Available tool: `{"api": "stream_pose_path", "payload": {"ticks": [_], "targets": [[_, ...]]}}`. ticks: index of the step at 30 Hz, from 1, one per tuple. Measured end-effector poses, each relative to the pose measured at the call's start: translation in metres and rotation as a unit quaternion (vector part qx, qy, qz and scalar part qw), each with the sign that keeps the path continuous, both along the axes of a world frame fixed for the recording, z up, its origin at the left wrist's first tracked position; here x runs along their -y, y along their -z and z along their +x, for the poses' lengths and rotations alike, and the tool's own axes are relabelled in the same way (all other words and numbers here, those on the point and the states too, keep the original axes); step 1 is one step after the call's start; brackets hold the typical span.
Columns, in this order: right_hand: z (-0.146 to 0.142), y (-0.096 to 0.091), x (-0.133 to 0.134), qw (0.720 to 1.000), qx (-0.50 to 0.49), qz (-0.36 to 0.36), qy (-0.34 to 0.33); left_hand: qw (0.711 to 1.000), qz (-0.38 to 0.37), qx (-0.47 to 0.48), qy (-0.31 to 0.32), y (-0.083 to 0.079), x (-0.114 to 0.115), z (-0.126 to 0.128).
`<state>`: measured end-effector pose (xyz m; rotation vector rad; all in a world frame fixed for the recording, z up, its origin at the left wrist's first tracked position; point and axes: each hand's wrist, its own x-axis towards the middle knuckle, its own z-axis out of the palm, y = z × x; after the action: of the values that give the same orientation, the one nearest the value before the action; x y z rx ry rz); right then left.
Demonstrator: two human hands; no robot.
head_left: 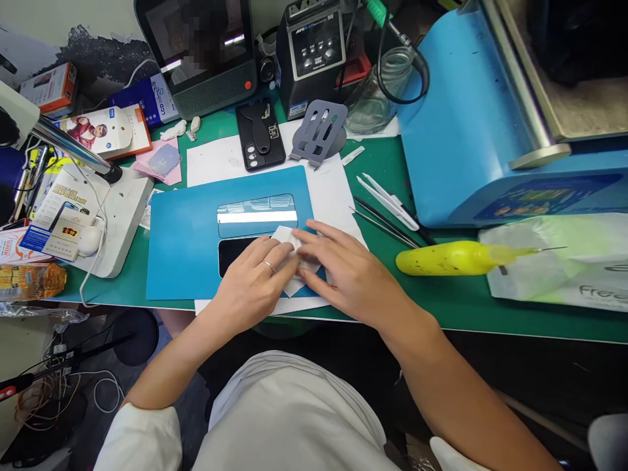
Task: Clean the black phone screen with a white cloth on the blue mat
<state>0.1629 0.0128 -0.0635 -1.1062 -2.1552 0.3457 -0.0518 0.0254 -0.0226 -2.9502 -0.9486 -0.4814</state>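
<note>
My left hand (255, 275), with a ring on one finger, lies over a dark phone screen (230, 254). Its thumb and forefinger close on a crumpled white tissue (283, 234). From the other side my right hand (346, 271) holds the same tissue, its fingers bent and its thumb below. Much of the screen is hidden under my hands. Just beyond it a shiny rectangular glass panel (258, 217) reflects light. Both lie on a blue mat (181, 242).
On the right lie white tweezers (387, 199), a yellow squeeze bottle (441, 258) with a needle tip and a large blue machine (451, 131). Behind the mat are a black phone case (260, 134), a grey stand (321, 131) and a glass jar (375, 98). A lamp base (120, 226) stands left.
</note>
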Motion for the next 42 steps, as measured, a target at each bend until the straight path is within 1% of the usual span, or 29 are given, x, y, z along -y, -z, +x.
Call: {"api": "stream_pose_path", "payload": {"ticks": [3, 6, 8, 10, 15, 20, 23, 27, 29, 34, 36, 38, 42], "targets": [[0.001, 0.002, 0.001, 1.0, 0.0, -0.014, -0.001, 0.999, 0.005, -0.009, 0.046, 0.0, -0.001, 0.001], [0.003, 0.003, 0.002, 0.999, -0.005, -0.03, 0.01, 0.997, -0.029, -0.033, 0.07, 0.001, -0.002, 0.001], [0.003, 0.003, 0.003, 0.999, -0.009, -0.036, 0.016, 0.994, -0.061, -0.049, 0.07, 0.004, -0.001, 0.0], [0.004, 0.002, 0.004, 0.999, -0.015, -0.033, 0.015, 0.994, -0.079, -0.064, 0.047, 0.007, 0.001, 0.0], [0.003, 0.001, 0.004, 0.998, -0.044, -0.02, 0.049, 0.992, -0.069, -0.088, -0.064, 0.016, 0.01, 0.009], [0.004, 0.003, 0.003, 0.996, -0.05, -0.017, 0.068, 0.989, -0.063, -0.07, -0.117, 0.023, 0.024, 0.025], [0.005, 0.003, 0.003, 0.996, -0.048, -0.022, 0.07, 0.989, -0.054, -0.064, -0.124, 0.023, 0.038, 0.026], [0.004, 0.001, 0.003, 0.996, -0.045, -0.027, 0.071, 0.988, -0.047, -0.085, -0.121, 0.019, 0.056, 0.025], [0.003, 0.001, 0.003, 0.996, -0.046, -0.022, 0.068, 0.986, -0.044, -0.094, -0.128, 0.019, 0.057, 0.028], [0.006, 0.005, 0.002, 0.996, -0.048, -0.022, 0.078, 0.984, -0.04, -0.082, -0.152, 0.027, 0.042, 0.044], [0.009, 0.006, 0.001, 0.995, -0.051, -0.027, 0.084, 0.984, -0.039, -0.072, -0.161, 0.029, 0.04, 0.047], [0.009, 0.005, 0.002, 0.995, -0.052, -0.03, 0.085, 0.984, -0.04, -0.069, -0.162, 0.029, 0.046, 0.046], [0.007, 0.003, 0.002, 0.995, -0.053, -0.034, 0.077, 0.983, -0.037, -0.092, -0.156, 0.026, 0.065, 0.038]]}}
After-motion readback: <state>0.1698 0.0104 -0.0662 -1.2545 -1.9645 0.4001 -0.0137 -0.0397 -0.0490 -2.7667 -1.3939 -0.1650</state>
